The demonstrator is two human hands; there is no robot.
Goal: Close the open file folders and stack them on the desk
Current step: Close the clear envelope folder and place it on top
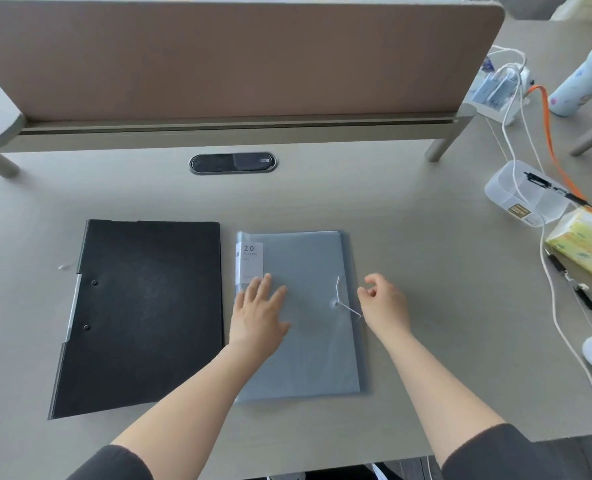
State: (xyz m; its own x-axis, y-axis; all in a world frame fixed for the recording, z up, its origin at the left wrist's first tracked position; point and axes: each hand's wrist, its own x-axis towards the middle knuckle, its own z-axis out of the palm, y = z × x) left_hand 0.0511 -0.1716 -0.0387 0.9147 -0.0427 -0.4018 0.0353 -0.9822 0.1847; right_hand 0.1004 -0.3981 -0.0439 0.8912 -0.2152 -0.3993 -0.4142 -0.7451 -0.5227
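Here, two closed folders lie side by side, not stacked, near the front edge of the counter (322, 199): a black folder (142, 317) on the left and a translucent blue folder (308, 341) just beside it on the right. The left hand (258, 315) presses flat, fingers spread, on the blue cover below its "20 pockets" label (249, 263). The right hand (384, 303), fingers loosely curled, hovers at the folder's right edge beside its elastic cord (345, 299).
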